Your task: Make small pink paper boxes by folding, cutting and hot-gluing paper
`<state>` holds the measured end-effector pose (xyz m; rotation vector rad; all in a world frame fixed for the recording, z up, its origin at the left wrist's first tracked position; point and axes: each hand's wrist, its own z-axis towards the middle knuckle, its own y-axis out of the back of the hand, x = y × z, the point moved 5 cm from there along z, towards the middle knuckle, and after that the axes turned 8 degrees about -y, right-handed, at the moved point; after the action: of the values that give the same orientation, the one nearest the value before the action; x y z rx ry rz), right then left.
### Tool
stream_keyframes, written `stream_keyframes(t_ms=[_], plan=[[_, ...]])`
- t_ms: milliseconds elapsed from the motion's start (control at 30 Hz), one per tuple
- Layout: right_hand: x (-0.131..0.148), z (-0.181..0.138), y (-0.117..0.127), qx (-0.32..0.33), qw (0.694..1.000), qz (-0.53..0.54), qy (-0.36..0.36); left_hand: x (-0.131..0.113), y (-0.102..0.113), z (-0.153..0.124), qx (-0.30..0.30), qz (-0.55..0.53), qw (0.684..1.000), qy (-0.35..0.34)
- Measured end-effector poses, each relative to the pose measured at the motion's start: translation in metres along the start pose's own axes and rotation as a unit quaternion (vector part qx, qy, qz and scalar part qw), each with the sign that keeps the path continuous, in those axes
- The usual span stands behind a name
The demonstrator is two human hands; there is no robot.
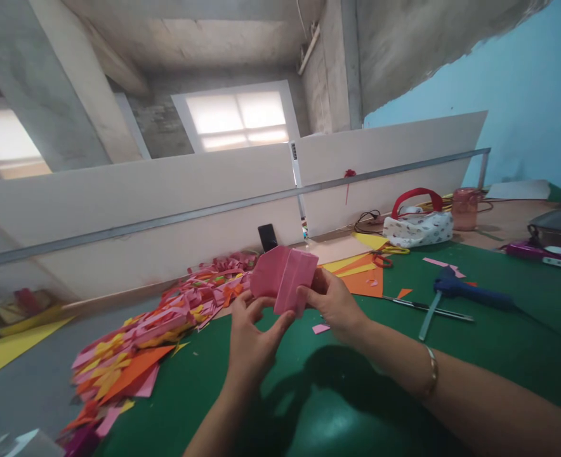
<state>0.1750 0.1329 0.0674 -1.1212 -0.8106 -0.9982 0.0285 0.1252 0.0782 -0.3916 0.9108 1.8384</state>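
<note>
A folded piece of pink paper [285, 276] is held up between both hands above the green table. My left hand [256, 330] grips its lower left part, with the thumb at the bottom edge. On the other side, my right hand [335, 301] pinches the right edge between thumb and fingers. One part of the paper is rounded and the other is a flat folded strip. A small pink scrap [321, 329] lies on the table just below my right hand.
Pink, orange and yellow paper scraps [166, 324] are heaped at left. A blue glue gun [473, 293], a pen [428, 308] and yellow-handled scissors [395, 250] lie at right. Behind are a phone [267, 237], a white fabric pouch [418, 228] and a pink jar [464, 209].
</note>
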Motion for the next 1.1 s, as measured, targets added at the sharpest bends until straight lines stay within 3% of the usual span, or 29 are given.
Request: stream_keyframes(t_ms=[133, 267, 400, 600, 867, 967, 1100], plan=[[-0.001, 0.001, 0.001, 0.008, 0.998, -0.059, 0.020, 0.010, -0.018, -0.003, 0.114, -0.143, 0.980, 0.076], [0.017, 0.002, 0.014, -0.063, 0.984, -0.128, 0.103, 0.009, -0.012, -0.001, 0.098, -0.068, 0.992, 0.049], [0.034, 0.000, 0.016, -0.057, 0.975, -0.157, 0.147, 0.006, -0.002, 0.003, 0.080, -0.003, 0.996, 0.024], [0.035, 0.004, 0.020, -0.061, 0.984, -0.136, 0.096, 0.005, 0.001, 0.006, 0.113, -0.030, 0.993, -0.006], [0.018, 0.017, 0.031, -0.038, 0.997, -0.058, -0.026, 0.013, 0.003, 0.009, 0.137, -0.168, 0.974, 0.060], [0.011, 0.019, 0.033, -0.033, 0.995, -0.081, -0.056, 0.020, 0.005, 0.011, 0.107, -0.193, 0.971, 0.094], [-0.005, 0.022, 0.037, -0.035, 0.981, -0.170, -0.091, 0.036, 0.009, 0.010, 0.075, -0.151, 0.974, 0.149]])
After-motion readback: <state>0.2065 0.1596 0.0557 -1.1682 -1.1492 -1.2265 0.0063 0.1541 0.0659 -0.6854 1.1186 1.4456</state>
